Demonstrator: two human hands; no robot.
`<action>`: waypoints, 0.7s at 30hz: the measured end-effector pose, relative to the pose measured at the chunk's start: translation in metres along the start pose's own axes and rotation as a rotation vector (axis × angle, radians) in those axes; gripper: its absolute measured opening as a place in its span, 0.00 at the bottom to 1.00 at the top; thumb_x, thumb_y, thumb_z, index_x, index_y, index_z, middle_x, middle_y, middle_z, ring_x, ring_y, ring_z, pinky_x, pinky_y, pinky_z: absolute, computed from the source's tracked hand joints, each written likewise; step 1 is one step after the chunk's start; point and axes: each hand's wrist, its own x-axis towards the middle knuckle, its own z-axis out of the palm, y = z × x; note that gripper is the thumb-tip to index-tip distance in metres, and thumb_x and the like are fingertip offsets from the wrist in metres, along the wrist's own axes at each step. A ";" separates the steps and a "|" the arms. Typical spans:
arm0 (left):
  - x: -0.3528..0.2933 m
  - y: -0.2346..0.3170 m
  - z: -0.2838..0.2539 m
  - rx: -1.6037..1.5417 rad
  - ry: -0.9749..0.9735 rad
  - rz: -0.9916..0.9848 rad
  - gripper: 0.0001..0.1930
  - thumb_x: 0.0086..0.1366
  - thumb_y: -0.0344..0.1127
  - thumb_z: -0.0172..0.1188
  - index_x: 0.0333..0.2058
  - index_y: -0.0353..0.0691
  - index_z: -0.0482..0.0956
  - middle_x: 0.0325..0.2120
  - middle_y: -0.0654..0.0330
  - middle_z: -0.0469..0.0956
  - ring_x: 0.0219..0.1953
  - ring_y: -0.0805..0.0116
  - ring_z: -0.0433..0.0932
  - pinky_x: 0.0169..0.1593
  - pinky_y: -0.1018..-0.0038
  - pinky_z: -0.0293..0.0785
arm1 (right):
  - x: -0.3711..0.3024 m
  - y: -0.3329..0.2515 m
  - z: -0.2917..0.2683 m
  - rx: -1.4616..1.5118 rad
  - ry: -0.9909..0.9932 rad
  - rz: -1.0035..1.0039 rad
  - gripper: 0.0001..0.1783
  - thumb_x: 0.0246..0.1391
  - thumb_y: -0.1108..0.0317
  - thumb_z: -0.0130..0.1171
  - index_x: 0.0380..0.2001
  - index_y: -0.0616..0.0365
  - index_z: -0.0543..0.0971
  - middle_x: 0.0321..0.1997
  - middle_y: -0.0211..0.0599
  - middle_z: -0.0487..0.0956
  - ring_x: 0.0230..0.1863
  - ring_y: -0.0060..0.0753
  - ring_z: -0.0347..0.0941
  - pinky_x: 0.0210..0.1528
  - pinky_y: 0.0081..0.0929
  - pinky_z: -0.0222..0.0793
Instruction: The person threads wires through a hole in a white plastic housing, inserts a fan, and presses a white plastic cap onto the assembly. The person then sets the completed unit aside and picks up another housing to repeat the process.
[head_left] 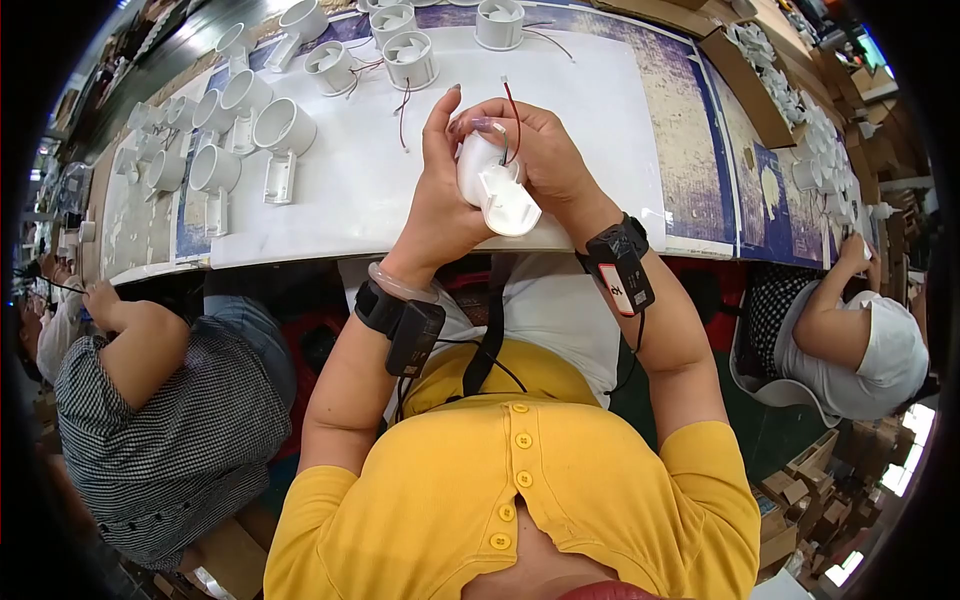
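Near the table's front edge, both hands hold a white plastic fan housing [509, 208], its open, shell-like handle tilted toward me. My left hand [440, 195] is wrapped around its left side, thumb pointing up. From the right, my right hand [552, 158] closes on it, fingers curled over the top. A red wire [516, 110] with a small white connector sticks up between the right hand's fingers, beside a darker wire. Much of the housing's round part is hidden by the fingers.
White ring-shaped housings with handles [285, 128] stand at the left of the table. Several round fan units [410, 62] with blades and thin wires lie at the back. A cardboard box [750, 85] of white parts is at the right. Co-workers sit at left [180, 430] and right [850, 340].
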 end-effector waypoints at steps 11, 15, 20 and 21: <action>0.001 0.004 -0.003 0.079 -0.031 0.008 0.56 0.45 0.28 0.73 0.66 0.40 0.40 0.55 0.54 0.62 0.56 0.64 0.67 0.58 0.71 0.65 | 0.002 -0.001 0.001 -0.054 -0.035 -0.019 0.08 0.59 0.69 0.53 0.37 0.63 0.76 0.38 0.33 0.79 0.39 0.23 0.75 0.44 0.19 0.72; 0.003 0.004 -0.002 0.083 -0.027 0.006 0.56 0.46 0.28 0.72 0.66 0.41 0.39 0.56 0.54 0.61 0.56 0.63 0.67 0.58 0.71 0.65 | 0.005 -0.004 -0.001 -0.050 -0.060 -0.020 0.10 0.60 0.69 0.52 0.39 0.63 0.77 0.38 0.32 0.78 0.38 0.22 0.74 0.44 0.18 0.71; 0.002 0.000 0.002 0.196 0.024 0.093 0.56 0.46 0.27 0.72 0.66 0.42 0.38 0.57 0.53 0.60 0.55 0.62 0.68 0.57 0.71 0.66 | 0.004 -0.004 0.005 -0.199 0.058 -0.144 0.12 0.61 0.68 0.49 0.39 0.63 0.79 0.36 0.30 0.79 0.38 0.18 0.73 0.44 0.15 0.68; 0.001 0.002 0.003 0.173 0.030 0.067 0.56 0.46 0.26 0.71 0.66 0.42 0.37 0.57 0.52 0.61 0.55 0.62 0.68 0.57 0.70 0.66 | 0.002 -0.003 0.005 -0.163 0.064 -0.116 0.12 0.61 0.68 0.49 0.39 0.63 0.79 0.36 0.30 0.79 0.38 0.18 0.73 0.44 0.15 0.68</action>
